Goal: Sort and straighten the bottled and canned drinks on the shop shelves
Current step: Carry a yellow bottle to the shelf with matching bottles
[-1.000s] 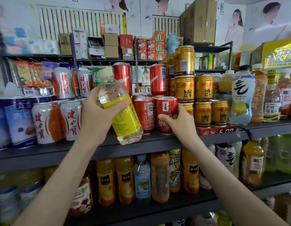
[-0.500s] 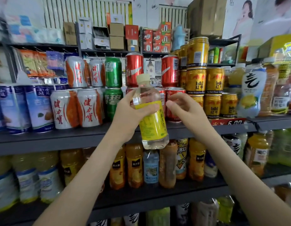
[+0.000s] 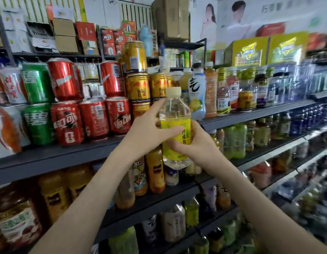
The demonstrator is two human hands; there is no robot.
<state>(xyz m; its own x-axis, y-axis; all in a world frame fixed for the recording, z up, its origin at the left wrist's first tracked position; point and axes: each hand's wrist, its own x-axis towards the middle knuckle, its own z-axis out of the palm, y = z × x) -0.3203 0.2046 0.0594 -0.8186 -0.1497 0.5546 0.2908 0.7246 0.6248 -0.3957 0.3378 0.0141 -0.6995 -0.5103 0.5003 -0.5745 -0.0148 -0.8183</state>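
Note:
A clear bottle with a yellow label and pale cap (image 3: 174, 114) stands upright in the air in front of the shelf edge. My left hand (image 3: 150, 125) grips its left side, thumb across the label. My right hand (image 3: 193, 143) wraps the lower label from the right and below. Behind them the upper shelf (image 3: 67, 153) carries red cola cans (image 3: 94, 119), green cans (image 3: 38, 123) and stacked gold cans (image 3: 138, 88).
Bottled drinks, among them a white-and-yellow bottle (image 3: 196, 96) and orange bottles, line the shelf to the right. Lower shelves (image 3: 159, 197) hold juice and tea bottles. Cardboard boxes (image 3: 171, 17) and yellow cartons (image 3: 247, 52) sit on top. The right side of the view is blurred.
My right hand left the red can and closed on the bottle beside my left hand. The bottle went from tilted to upright and moved right; the view swung right.

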